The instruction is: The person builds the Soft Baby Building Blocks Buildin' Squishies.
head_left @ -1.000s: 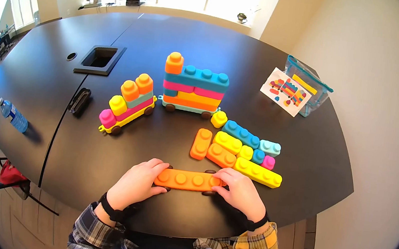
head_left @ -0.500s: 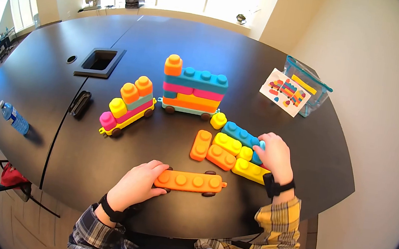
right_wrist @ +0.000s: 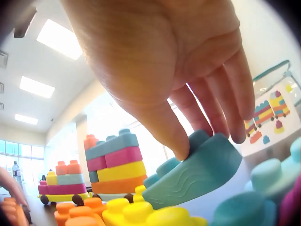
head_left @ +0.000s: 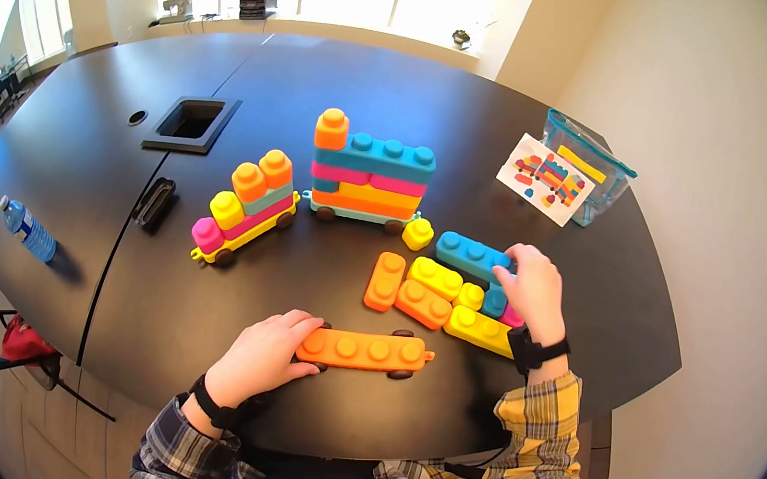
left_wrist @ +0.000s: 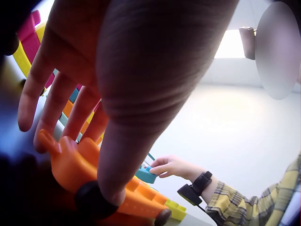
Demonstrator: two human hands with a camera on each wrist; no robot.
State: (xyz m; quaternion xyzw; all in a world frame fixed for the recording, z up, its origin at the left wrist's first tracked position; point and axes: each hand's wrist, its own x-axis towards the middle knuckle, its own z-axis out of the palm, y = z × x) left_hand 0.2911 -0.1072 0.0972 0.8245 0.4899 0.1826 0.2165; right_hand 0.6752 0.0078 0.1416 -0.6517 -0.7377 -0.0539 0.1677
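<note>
My left hand (head_left: 264, 355) holds the left end of an orange wheeled base (head_left: 363, 351), its thumb at the near side by a dark wheel. My right hand (head_left: 536, 294) pinches the right end of a long teal block (head_left: 471, 253) by a stud. In the right wrist view that teal block (right_wrist: 200, 172) is tilted, its gripped end raised. Just below it lie yellow blocks (head_left: 436, 279), a small blue block (head_left: 493, 302) and a pink block (head_left: 511, 315) partly hidden by the hand. A light teal block (right_wrist: 275, 174) shows in the right wrist view.
Two built train cars, a yellow-based one (head_left: 248, 207) and a taller one (head_left: 370, 180), stand behind. Orange blocks (head_left: 385, 281) lie nearby. At the right back, a picture card (head_left: 544, 179) leans against a clear bag (head_left: 608, 187). A water bottle (head_left: 28, 230) stands left.
My right hand has left the orange base and reached right to the loose blocks. It now grips the long teal block, which has shifted slightly. The left hand stays on the base.
</note>
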